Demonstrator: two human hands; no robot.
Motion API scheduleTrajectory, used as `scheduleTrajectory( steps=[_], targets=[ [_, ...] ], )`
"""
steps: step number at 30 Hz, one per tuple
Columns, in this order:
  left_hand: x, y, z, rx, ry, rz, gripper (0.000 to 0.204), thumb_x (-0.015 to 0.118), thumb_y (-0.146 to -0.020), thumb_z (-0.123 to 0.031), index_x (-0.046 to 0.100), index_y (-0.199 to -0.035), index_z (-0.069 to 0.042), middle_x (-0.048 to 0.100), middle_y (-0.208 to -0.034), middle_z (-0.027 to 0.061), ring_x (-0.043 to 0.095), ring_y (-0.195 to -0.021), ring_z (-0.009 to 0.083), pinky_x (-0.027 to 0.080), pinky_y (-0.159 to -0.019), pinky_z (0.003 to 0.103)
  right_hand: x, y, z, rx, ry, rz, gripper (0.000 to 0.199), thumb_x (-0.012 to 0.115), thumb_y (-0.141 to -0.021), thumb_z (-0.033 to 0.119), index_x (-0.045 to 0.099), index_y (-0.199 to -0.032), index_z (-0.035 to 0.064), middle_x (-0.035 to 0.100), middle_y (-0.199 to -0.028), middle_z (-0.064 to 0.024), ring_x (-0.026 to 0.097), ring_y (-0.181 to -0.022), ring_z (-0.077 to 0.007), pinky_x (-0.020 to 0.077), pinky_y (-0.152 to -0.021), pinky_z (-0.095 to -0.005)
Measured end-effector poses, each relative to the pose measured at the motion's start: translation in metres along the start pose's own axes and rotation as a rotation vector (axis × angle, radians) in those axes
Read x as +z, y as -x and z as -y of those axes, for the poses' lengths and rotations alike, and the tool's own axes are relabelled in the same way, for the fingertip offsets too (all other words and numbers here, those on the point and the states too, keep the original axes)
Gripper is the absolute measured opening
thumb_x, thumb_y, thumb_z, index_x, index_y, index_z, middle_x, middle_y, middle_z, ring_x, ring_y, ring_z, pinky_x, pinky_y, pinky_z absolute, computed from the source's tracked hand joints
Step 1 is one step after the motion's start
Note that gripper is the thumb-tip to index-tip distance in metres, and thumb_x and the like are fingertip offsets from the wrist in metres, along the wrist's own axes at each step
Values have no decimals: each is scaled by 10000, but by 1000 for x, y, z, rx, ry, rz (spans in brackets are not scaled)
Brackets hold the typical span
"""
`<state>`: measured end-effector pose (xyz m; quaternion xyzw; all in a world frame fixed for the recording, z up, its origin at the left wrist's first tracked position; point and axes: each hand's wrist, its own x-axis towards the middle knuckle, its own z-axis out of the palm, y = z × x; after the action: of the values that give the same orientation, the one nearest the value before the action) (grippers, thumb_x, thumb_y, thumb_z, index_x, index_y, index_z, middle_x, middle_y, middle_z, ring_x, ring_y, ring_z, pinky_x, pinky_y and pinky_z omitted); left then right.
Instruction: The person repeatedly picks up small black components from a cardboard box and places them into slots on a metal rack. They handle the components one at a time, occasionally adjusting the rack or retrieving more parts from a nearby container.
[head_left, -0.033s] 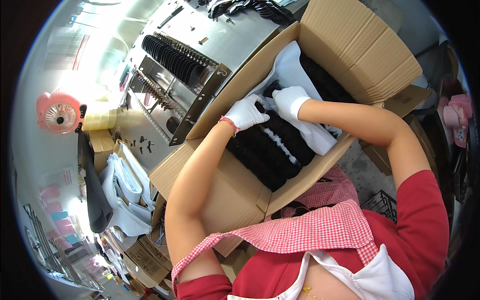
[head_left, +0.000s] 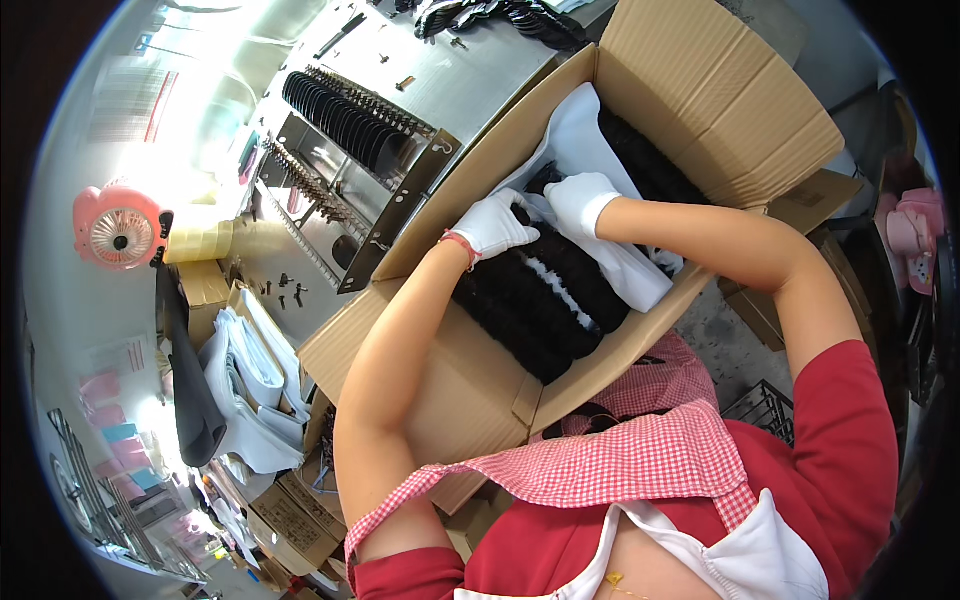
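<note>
Head view: left hand (head_left: 498,225), fingers bent narrow, touches black fuzzy rolls (head_left: 525,318), lying toward seven o'clock in open carton (head_left: 460,390); right hand (head_left: 580,203), fingers curled, at white sheet (head_left: 590,135). Can't tell either grip. Small box (head_left: 290,525), frame's seven o'clock: dark printing, unclear.

Two white-gloved hands (head_left: 492,225) are showing inside one large open cardboard box (head_left: 720,110) towards one o'clock, one pink fan (head_left: 120,240) sitting at nine, one metal rack (head_left: 402,205) resting at eleven, one checked apron (head_left: 600,460) hanging at five
</note>
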<state>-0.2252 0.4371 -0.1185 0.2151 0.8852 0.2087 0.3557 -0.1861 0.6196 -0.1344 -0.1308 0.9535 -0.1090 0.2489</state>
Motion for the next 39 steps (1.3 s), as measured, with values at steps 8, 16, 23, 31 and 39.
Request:
scheduleTrajectory(
  steps=[8,16,23,31,39],
  targets=[
    [18,-24,18,85,210,154,591,755,-801,-261,578,-1277,42,616,-1285,202,564,-1228,265,406,-1071,338,-3,3,-22,-30,-144,41,276,588,-853,119,659,-1103,26,706,-1049,-226,681,-988,-397,533,-850,-481],
    [30,1,41,-61,344,-136,632,642,-817,-125,455,-1395,47,531,-1400,208,479,-1343,299,353,-1135,362,-1,-7,-25,-70,-152,74,279,605,-849,180,652,-1092,52,705,-1031,-212,666,-978,-408,517,-845,-481],
    [-81,86,-8,271,33,-633,375,692,-840,-87,600,-1193,0,645,-1119,152,619,-1072,283,494,-936,376,-49,18,-18,-165,-192,6,191,652,-830,260,664,-877,75,706,-872,-170,670,-878,-377,517,-787,-461],
    [-145,62,34,-180,-157,-764,851,858,-686,-418,539,-1248,136,613,-1195,311,621,-1120,367,488,-982,383,-68,-18,101,-980,-359,-736,372,749,-751,168,649,-1088,48,638,-1064,-109,602,-1060,-300,492,-920,-399],
    [-156,35,-12,-275,-153,-492,654,803,-669,-455,600,-974,86,656,-1064,312,666,-958,375,529,-853,387,-54,-51,118,-882,-51,-759,579,729,-771,248,596,-1276,-3,649,-1173,-144,569,-1168,-287,418,-1039,-393]
  ],
)
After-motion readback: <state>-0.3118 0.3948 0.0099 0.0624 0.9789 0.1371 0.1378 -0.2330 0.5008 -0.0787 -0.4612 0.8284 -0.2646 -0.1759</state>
